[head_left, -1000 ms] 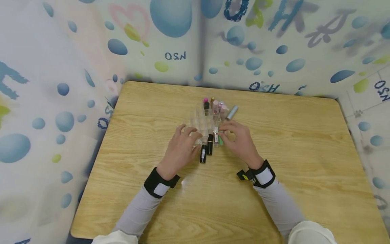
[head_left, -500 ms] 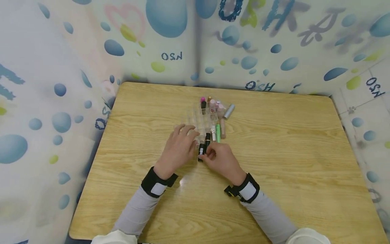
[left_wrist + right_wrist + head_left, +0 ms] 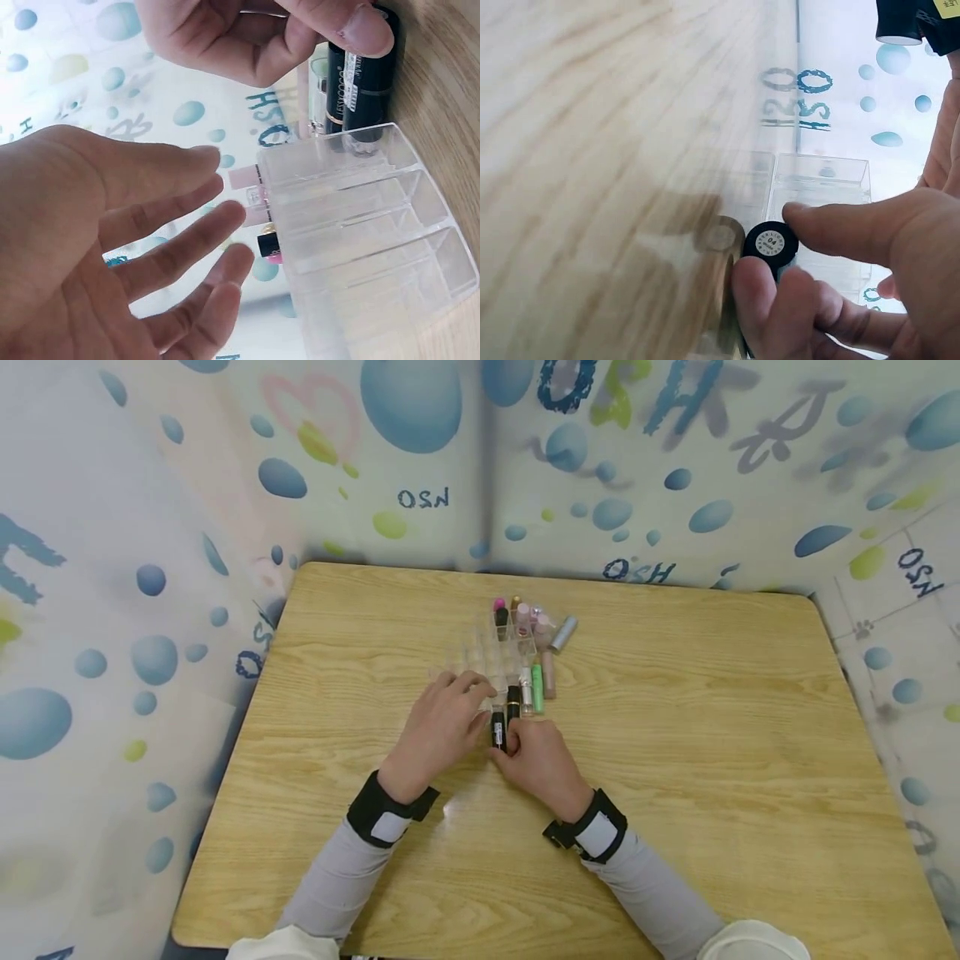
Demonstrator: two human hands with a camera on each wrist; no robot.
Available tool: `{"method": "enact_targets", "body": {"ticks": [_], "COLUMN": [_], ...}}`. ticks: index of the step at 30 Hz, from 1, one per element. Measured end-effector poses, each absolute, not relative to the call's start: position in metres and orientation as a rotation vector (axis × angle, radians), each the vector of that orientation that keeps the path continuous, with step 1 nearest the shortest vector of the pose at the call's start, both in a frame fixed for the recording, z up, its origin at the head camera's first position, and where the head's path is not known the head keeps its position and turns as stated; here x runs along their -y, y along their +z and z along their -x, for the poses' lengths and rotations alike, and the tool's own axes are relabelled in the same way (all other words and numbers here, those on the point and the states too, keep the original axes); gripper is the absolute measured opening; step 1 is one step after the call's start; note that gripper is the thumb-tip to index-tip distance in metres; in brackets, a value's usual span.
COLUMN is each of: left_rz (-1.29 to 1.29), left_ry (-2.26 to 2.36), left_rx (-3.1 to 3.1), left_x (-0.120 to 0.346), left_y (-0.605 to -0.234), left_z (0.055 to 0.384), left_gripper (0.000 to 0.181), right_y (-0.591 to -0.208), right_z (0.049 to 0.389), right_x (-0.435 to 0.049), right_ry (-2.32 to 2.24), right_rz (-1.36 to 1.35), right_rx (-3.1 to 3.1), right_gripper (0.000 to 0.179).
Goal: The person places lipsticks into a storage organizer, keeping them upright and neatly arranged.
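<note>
We found the glossy black cylindrical tube with a white label [image 3: 498, 727] lying on its side on the pale wood-grain table [image 3: 712, 735], just beyond the near end of the clear plastic compartmented holder [image 3: 487, 652]. Our right hand [image 3: 542, 766] pinched it at the near end, thumb on one side and curled fingers on the other, probably because that end was the part easiest to reach. Just to its right lay a black tube with a gold band [image 3: 513, 700], then a clear-and-silver tube [image 3: 527, 689], a bright green tube [image 3: 537, 688] and a dusty-pink tube [image 3: 548, 675], side by side, perhaps so that each could be picked out singly. Our left hand [image 3: 441, 727], fingers loosely spread and gripping nothing, was at the holder's near left side, as if ready to steady it; we could not tell whether it touched. At the holder's far end stood a magenta-topped tube [image 3: 499, 604], and farther right a silvery-blue tube [image 3: 564, 633] lay slantwise, apart from the row.
</note>
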State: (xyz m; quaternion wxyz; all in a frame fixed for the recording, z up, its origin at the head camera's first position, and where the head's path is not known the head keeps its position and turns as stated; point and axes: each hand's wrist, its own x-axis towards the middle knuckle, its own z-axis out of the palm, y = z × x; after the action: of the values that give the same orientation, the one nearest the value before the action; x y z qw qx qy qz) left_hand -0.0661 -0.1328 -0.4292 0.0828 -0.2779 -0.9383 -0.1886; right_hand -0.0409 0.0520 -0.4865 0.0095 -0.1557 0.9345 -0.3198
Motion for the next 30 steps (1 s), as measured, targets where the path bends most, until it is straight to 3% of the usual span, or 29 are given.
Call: {"method": "enact_targets", "body": {"ticks": [15,26,30], "left_rz": [1.105,1.165,1.209], "left_ry": [-0.735,-0.764,-0.801], "left_rx": [2.802,2.818,2.801], "left_x": [0.124,0.119,0.117], "left_y": [-0.427,-0.433,-0.434], "left_z": [0.057,0.055,0.056], "left_gripper": [0.029,0.042,0.036], "right_y": [-0.481,-0.466,-0.463], "right_z": [0.033,0.019,0.013], "right_x": [-0.081,-0.107,-0.114], "right_ry": [-1.295,-1.431,-1.443], "right_rz": [0.35,0.337,0.397], "right_rx": [-2.73,-2.62,-2.629], "right_gripper": [0.011,0.01,0.009]}}
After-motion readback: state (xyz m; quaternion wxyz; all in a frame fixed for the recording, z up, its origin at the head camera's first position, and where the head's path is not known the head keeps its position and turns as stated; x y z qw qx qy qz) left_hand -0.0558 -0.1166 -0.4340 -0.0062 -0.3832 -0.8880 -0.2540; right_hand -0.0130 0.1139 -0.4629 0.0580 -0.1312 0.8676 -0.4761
